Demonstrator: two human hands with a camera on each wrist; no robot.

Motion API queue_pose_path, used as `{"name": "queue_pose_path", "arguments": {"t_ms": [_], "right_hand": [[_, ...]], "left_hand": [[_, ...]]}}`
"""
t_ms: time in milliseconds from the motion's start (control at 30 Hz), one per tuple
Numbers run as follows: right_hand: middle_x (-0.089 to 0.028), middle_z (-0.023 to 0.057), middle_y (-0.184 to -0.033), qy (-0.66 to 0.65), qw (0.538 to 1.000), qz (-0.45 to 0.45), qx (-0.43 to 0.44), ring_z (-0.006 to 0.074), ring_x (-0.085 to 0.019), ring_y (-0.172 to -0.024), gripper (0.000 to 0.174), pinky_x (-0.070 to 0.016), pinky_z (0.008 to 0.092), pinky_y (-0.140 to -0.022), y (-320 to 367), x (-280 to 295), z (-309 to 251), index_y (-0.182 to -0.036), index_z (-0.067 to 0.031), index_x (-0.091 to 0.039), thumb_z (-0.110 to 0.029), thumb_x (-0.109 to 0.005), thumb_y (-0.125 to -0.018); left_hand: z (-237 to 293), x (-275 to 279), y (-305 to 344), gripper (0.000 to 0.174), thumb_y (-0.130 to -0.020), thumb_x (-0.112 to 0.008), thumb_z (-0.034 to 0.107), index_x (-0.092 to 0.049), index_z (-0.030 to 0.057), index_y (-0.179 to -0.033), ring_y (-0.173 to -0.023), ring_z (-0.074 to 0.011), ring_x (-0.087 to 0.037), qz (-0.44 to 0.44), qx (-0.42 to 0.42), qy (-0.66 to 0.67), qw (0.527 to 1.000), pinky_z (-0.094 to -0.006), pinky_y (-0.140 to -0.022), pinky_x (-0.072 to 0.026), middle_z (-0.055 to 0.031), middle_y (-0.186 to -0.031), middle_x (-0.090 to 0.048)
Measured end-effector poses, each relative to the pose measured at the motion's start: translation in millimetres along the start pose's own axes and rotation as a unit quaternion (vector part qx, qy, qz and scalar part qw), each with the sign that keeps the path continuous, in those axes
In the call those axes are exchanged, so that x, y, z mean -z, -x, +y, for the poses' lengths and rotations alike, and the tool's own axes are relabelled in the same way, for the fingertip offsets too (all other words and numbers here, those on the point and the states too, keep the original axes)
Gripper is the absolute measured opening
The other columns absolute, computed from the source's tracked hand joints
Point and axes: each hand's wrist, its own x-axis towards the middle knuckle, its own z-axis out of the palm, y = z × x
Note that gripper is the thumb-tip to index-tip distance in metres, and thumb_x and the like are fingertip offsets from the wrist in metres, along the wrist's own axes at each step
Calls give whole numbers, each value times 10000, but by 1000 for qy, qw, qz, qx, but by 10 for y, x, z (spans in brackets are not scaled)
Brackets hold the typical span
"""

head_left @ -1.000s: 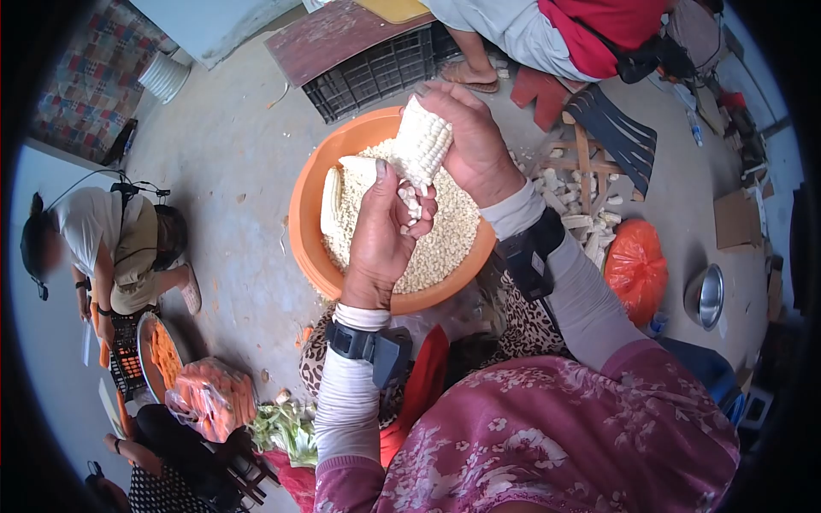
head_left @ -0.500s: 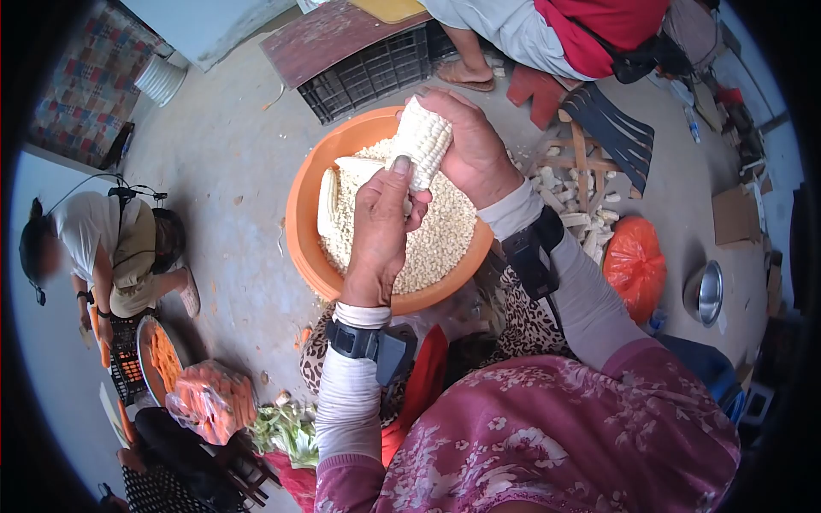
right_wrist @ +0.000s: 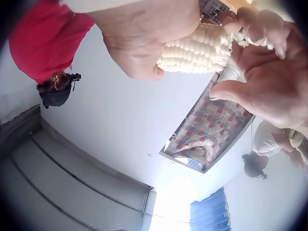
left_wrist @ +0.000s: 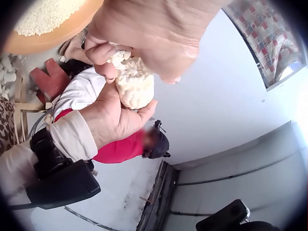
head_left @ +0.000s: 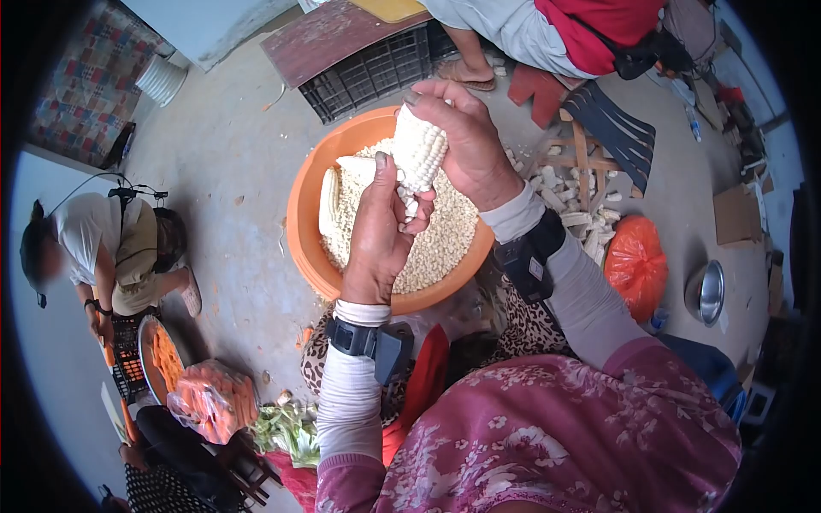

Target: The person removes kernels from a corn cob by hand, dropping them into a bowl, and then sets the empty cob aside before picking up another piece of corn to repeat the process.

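My right hand (head_left: 475, 150) grips a partly stripped cob of white corn (head_left: 419, 154) above a wide orange tub (head_left: 428, 298). Just below the cob, my left hand (head_left: 376, 239) holds loose kernels (right_wrist: 246, 39) in its curled fingers, its thumb raised away from the rows. In the left wrist view, the bitten-looking end of the cob (left_wrist: 136, 86) faces the left fingers. Shelled kernels (head_left: 445, 244) fill the tub. A whole cob (head_left: 328, 201) and another pale cob piece (head_left: 355, 167) lie on them at the left.
Stripped cobs (head_left: 590, 227) lie right of the tub by a strapped wooden stool (head_left: 607, 141) and an orange bag (head_left: 634, 256). A black crate (head_left: 372, 77) stands beyond. Bagged carrots (head_left: 214, 398) sit lower left, near a seated person (head_left: 103, 231); another person (head_left: 590, 34) sits at the back.
My left thumb pressed onto the cob half a second ago and is now lifted off it, with loose kernels showing in the fingers. The right hand keeps its grip on the cob.
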Motion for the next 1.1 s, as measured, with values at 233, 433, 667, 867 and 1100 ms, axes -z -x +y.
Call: {"name": "queue_pose_path", "arguments": {"t_ms": [233, 433, 667, 867, 1100], "right_hand": [[-582, 63, -828, -32, 999, 19, -18, 127, -584, -739, 238, -496, 256, -661, -28, 33, 19, -956, 19, -540, -79, -664, -780], [-582, 58, -827, -46, 998, 24, -21, 127, -584, -739, 223, -494, 251, -665, -36, 37, 10, -953, 12, -543, -74, -659, -783], [-601, 113, -967, 14, 999, -29, -4, 194, -606, -910, 273, -499, 307, -807, -34, 69, -12, -1062, 22, -518, -87, -606, -828], [-599, 65, -838, -84, 996, 15, -26, 141, -598, -757, 208, -503, 261, -668, -66, 69, -28, -960, 10, -547, -52, -643, -786], [-595, 63, -828, -88, 996, 17, -23, 146, -598, -752, 228, -507, 273, -668, -93, 113, -4, -967, 6, -547, -51, -656, -775]], "left_hand": [[-33, 75, -12, 381, -954, -450, 388, -483, 43, -1114, -599, -120, -516, -13, -7, -16, 1000, -174, -451, -348, -114, -814, -605], [-25, 81, 0, 340, -957, -469, 326, -488, 17, -1096, -601, -119, -500, -43, -17, 2, 999, -185, -459, -357, -151, -830, -621], [-36, 20, 28, 295, -947, -494, 259, -508, 6, -1097, -643, -129, -542, -27, -5, 98, 995, -190, -487, -390, -163, -849, -627], [-63, 96, 10, 263, -939, -483, 208, -493, 4, -1103, -680, -164, -560, -56, -6, 123, 991, -228, -517, -408, -192, -903, -628], [-36, 35, 26, 271, -940, -495, 250, -509, 14, -1073, -688, -140, -553, -42, -10, 94, 995, -218, -519, -398, -150, -893, -624]]}}
